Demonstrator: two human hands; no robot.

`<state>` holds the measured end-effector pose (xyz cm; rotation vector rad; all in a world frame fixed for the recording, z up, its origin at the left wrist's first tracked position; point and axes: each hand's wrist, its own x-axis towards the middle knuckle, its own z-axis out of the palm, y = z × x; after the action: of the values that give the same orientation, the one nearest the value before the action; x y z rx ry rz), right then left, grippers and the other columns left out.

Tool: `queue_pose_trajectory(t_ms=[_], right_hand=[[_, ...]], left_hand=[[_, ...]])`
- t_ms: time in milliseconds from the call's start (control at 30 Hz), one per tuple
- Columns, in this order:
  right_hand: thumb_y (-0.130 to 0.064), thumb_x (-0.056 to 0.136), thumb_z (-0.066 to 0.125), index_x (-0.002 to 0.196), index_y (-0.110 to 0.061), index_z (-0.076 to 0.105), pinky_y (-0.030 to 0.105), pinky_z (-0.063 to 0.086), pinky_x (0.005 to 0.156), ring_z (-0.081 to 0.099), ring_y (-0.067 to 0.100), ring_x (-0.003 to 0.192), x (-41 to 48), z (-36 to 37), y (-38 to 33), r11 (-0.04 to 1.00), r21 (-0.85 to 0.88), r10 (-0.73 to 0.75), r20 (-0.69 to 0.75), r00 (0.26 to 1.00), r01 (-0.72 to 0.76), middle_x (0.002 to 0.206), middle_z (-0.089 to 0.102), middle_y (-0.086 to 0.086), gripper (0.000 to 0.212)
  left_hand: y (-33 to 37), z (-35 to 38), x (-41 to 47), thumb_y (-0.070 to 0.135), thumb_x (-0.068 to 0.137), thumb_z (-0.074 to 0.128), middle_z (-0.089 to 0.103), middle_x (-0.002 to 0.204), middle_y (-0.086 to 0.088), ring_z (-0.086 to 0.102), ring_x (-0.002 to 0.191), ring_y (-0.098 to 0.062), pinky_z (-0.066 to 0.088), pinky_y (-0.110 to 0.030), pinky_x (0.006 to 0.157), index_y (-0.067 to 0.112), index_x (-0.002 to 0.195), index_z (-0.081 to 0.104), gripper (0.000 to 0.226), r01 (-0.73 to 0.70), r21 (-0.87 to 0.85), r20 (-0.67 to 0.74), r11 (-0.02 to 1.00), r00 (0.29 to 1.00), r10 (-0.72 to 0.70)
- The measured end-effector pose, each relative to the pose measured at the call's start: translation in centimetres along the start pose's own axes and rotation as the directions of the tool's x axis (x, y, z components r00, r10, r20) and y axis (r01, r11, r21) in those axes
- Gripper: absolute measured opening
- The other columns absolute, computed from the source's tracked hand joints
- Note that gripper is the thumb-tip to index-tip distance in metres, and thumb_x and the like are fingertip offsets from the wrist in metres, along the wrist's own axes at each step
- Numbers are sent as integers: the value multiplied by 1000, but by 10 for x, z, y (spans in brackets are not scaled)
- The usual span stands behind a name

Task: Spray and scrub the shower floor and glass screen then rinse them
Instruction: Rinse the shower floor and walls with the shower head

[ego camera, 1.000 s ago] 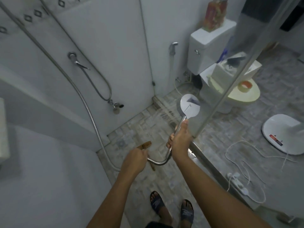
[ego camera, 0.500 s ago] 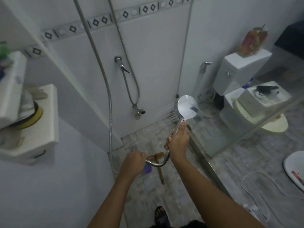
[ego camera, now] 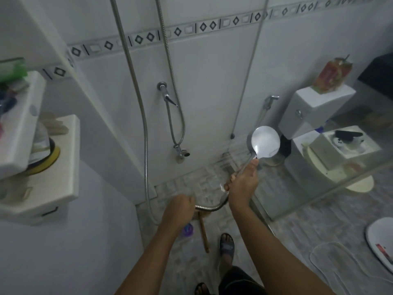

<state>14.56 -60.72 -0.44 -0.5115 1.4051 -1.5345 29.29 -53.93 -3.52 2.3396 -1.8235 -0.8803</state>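
Note:
My right hand (ego camera: 242,184) grips the handle of a chrome shower head (ego camera: 264,143), whose round back faces me. Water streams from it to the left and down onto the far corner of the tiled shower floor (ego camera: 191,184). My left hand (ego camera: 177,209) is closed around the metal shower hose (ego camera: 209,207) just behind the handle. A wooden-handled scrub brush (ego camera: 203,235) lies on the floor below my left hand. The glass screen (ego camera: 308,184) stands to the right of my right hand, with the toilet seen through it.
A white toilet (ego camera: 323,116) with a box on its lid stands behind the glass. White shelves (ego camera: 49,167) with toiletries hang on the left wall. A wall tap (ego camera: 167,96) and second hose hang ahead. A purple object (ego camera: 188,228) lies near my sandalled feet. A white appliance (ego camera: 380,241) lies at right.
The view has tilted up and swung left, bringing the shelves and tile border into sight. Both hands keep their grip, and the shower head stays raised, still spraying toward the far corner.

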Motion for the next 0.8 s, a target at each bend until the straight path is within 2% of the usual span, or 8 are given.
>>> queue_pose_trajectory(t_ms=[167,267,367,467,567,633,700,800], right_hand=[[-63,98,37,94,-16,47,25,31,40,32,15,41,39,6,-9,1000,6,-22,-2,1000,22,53,31,3,47],[-61,99,36,86,-14,47,25,32,39,33,16,42,76,14,-13,999,-28,-24,-24,999,23,57,32,7,50],[-64,98,36,87,-13,48,26,34,38,35,18,43,109,23,-16,999,-45,-32,-47,998,30,59,33,9,54],[-68,95,36,77,-15,44,25,34,38,35,18,43,150,38,-19,995,-97,6,-22,1000,-8,60,36,12,56],[-68,96,36,71,-18,40,25,33,39,34,17,43,182,56,-21,994,-97,55,0,998,-55,58,35,11,56],[-66,97,35,70,-18,40,26,33,40,34,16,41,198,69,-19,985,-147,96,36,995,-90,54,35,9,56],[-66,97,36,69,-17,41,25,33,40,33,16,39,210,83,-13,978,-146,158,72,985,-146,50,35,6,57],[-70,95,37,68,-19,39,25,32,42,32,15,38,221,105,-2,954,-180,265,137,955,-239,46,35,1,58]], left_hand=[[27,-5,35,20,102,34,63,100,-22,62,95,-36,47,-40,76,0,92,61,35,14,-44,33,999,999,-13],[48,-10,66,21,102,35,64,99,-22,62,93,-34,49,-41,79,0,84,61,38,36,-98,42,995,999,-32],[67,-16,88,18,104,33,64,99,-21,62,90,-30,51,-42,80,10,69,48,39,7,-75,62,997,998,-3],[83,-17,126,24,102,35,62,86,-16,63,84,-30,48,-37,68,5,72,56,41,68,-125,73,990,996,-60],[93,-22,156,27,100,39,53,66,-5,56,67,-23,35,-28,57,12,59,48,45,133,-186,62,973,990,-124],[93,-27,172,28,100,39,51,62,-2,54,64,-21,34,-28,55,14,56,45,46,153,-198,58,968,988,-145],[91,-33,184,27,100,35,59,73,-7,57,71,-24,38,-31,58,12,63,48,43,155,-196,54,968,988,-148],[83,-40,199,24,100,37,65,94,-18,61,86,-29,45,-34,69,2,83,63,38,199,-220,11,955,979,-201]])
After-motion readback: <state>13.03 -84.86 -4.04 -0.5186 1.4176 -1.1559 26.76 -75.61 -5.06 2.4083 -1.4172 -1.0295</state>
